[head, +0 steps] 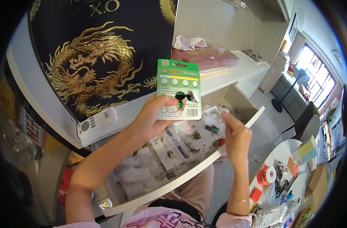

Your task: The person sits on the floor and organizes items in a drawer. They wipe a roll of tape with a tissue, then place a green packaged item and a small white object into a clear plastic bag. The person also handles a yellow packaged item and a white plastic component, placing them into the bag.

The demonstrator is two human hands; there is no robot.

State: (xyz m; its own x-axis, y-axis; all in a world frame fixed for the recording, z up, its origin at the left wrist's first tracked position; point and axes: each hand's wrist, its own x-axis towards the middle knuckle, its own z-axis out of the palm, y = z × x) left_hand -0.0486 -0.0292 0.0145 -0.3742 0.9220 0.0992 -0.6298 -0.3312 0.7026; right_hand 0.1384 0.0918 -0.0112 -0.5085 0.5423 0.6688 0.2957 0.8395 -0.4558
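Observation:
My left hand (155,114) holds a green and white battery blister card (179,74) upright above the open drawer (173,182). Its paper backing is torn in the middle, and dark and green shapes show through the tear. Right of the card, my right hand (237,131) is blurred, its thumb and fingertips pinched on a small whitish scrap (223,111). Below, inside the drawer, a green and black battery (210,129) lies among clear plastic bags (133,171) and clumps of dried plant matter (196,134).
A white remote control (97,121) lies on the counter's edge before a black box with a gold dragon (105,62). Behind stands a pink box (219,57) with a cloth on it. At the right, a cluttered round table (279,148) holds ribbon spools (266,174) and bottles.

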